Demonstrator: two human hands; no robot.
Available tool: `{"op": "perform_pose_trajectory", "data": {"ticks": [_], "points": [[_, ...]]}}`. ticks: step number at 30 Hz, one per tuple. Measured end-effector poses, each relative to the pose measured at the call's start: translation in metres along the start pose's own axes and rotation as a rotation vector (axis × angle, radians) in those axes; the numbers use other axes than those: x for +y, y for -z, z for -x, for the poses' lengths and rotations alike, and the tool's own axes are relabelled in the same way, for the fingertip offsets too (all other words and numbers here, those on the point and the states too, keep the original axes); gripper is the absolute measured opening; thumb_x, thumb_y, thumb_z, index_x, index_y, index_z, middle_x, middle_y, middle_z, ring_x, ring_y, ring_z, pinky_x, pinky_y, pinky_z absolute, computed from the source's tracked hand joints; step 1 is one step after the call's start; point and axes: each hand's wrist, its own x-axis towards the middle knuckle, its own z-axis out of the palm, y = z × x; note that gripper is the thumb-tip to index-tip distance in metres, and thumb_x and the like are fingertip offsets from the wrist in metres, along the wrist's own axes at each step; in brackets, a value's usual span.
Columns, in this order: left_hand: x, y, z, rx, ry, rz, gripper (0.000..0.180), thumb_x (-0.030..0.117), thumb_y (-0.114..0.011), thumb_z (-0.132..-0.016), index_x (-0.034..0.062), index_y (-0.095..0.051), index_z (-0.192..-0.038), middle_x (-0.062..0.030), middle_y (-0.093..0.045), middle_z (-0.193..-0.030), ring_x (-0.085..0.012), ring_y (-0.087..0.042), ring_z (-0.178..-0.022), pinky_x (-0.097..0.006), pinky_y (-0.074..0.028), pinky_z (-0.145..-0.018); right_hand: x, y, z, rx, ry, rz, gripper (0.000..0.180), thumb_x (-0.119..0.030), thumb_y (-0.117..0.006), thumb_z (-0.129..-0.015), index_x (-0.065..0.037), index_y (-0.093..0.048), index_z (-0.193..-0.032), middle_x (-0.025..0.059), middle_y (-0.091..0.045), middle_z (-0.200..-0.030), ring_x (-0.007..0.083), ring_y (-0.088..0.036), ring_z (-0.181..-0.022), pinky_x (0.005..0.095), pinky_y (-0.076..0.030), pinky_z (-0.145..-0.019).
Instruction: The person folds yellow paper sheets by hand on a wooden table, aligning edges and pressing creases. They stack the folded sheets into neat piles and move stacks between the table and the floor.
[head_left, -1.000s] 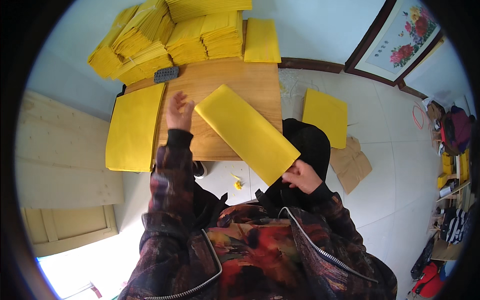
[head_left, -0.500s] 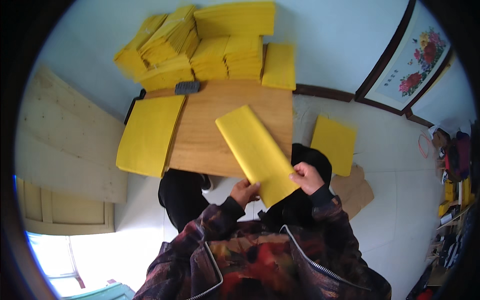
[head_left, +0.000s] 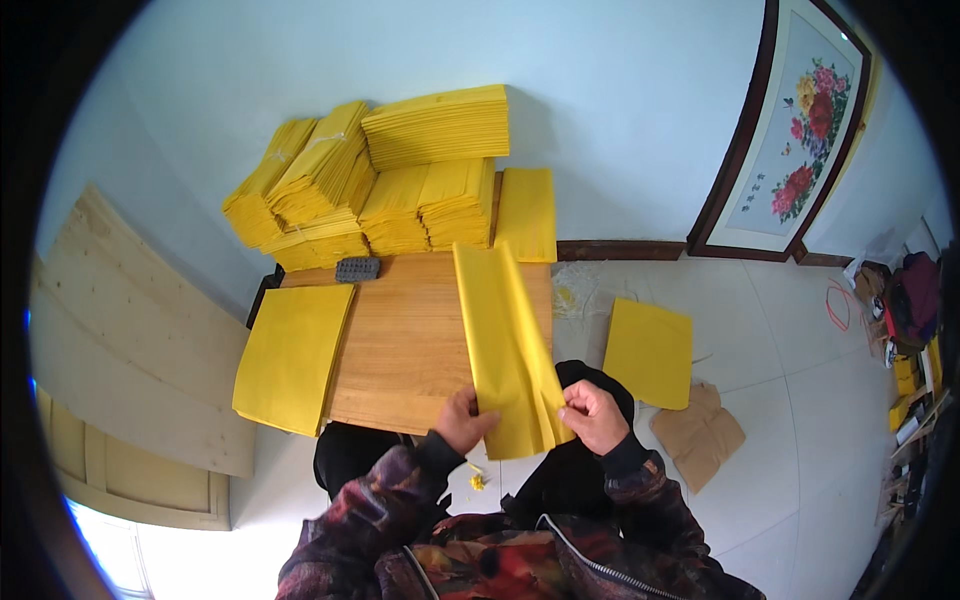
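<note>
A long folded piece of yellow paper (head_left: 507,345) is held in front of me, its far end reaching over the wooden table (head_left: 405,345). My left hand (head_left: 466,420) is closed on its near left edge, with the thumb on top. My right hand (head_left: 596,416) pinches the near right edge between thumb and fingers. The paper is creased and bulges lengthwise near my right hand. To the left, a flat stack of yellow sheets (head_left: 294,355) lies on the table, its near edge reaching past the tabletop. A dark grey textured block (head_left: 358,269) sits just beyond that stack.
Bundled stacks of folded yellow paper (head_left: 400,205) are piled at the table's back, beside another flat yellow stack (head_left: 527,215). On the floor at right lie a yellow stack (head_left: 648,352) and brown paper (head_left: 699,436). A wooden board (head_left: 130,330) leans at left; a framed flower picture (head_left: 800,130) stands at right.
The folded paper has turned more upright in view, and its near part has gone from flat to creased and bulging. Both hands still hold its near end. The whole view has tilted up.
</note>
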Motion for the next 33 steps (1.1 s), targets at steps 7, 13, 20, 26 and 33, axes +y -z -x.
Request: {"op": "perform_pose_trajectory", "data": {"ticks": [7,13,20,26,33], "points": [[0.034,-0.003,-0.163,-0.07,-0.1,-0.229,0.028,0.001,-0.06,-0.08,-0.0032,-0.057,-0.107,-0.0048,-0.064,-0.092,-0.0127,-0.06,-0.08,-0.025,-0.049,-0.071,0.014,0.05,-0.099,0.231,0.019,0.028,0.009,-0.004,-0.057,-0.083,-0.001,-0.051,-0.089,0.0011,-0.056,-0.073,0.0055,-0.051,-0.065,0.0228,-0.041,-0.059],[0.03,0.002,-0.284,0.115,-0.058,-0.256,0.023,0.01,-0.063,-0.073,-0.0054,-0.062,-0.091,-0.0116,-0.066,-0.078,-0.0167,-0.061,-0.07,-0.03,-0.048,-0.062,0.031,0.09,-0.202,0.265,-0.033,-0.033,0.007,-0.004,-0.056,-0.083,0.001,-0.054,-0.088,0.0042,-0.061,-0.074,0.0084,-0.055,-0.064,0.0252,-0.043,-0.056],[0.024,0.017,-0.348,0.254,-0.02,-0.198,0.015,0.0,-0.056,-0.08,-0.0052,-0.058,-0.094,-0.0083,-0.062,-0.085,-0.0157,-0.058,-0.074,-0.027,-0.047,-0.066,0.053,0.097,-0.285,0.283,-0.006,0.027,0.007,-0.003,-0.058,-0.081,0.002,-0.055,-0.085,0.0055,-0.062,-0.074,0.0094,-0.057,-0.065,0.0255,-0.045,-0.059],[0.027,0.019,-0.358,0.385,-0.036,-0.192,0.017,0.002,-0.054,-0.081,-0.0065,-0.057,-0.096,-0.0094,-0.061,-0.083,-0.0158,-0.057,-0.073,-0.028,-0.047,-0.066,0.059,0.093,-0.315,0.245,0.037,-0.012,0.008,-0.002,-0.059,-0.079,0.003,-0.055,-0.085,0.0057,-0.062,-0.074,0.0091,-0.057,-0.065,0.0248,-0.045,-0.059],[0.011,0.028,-0.364,0.464,-0.016,-0.337,0.024,0.003,-0.055,-0.079,-0.008,-0.056,-0.1,-0.0129,-0.062,-0.086,-0.0182,-0.06,-0.076,-0.03,-0.048,-0.066,0.072,0.086,-0.329,0.252,0.071,0.099,0.009,-0.004,-0.06,-0.08,0.002,-0.056,-0.085,0.0051,-0.062,-0.074,0.0093,-0.056,-0.066,0.0246,-0.044,-0.059]]}}
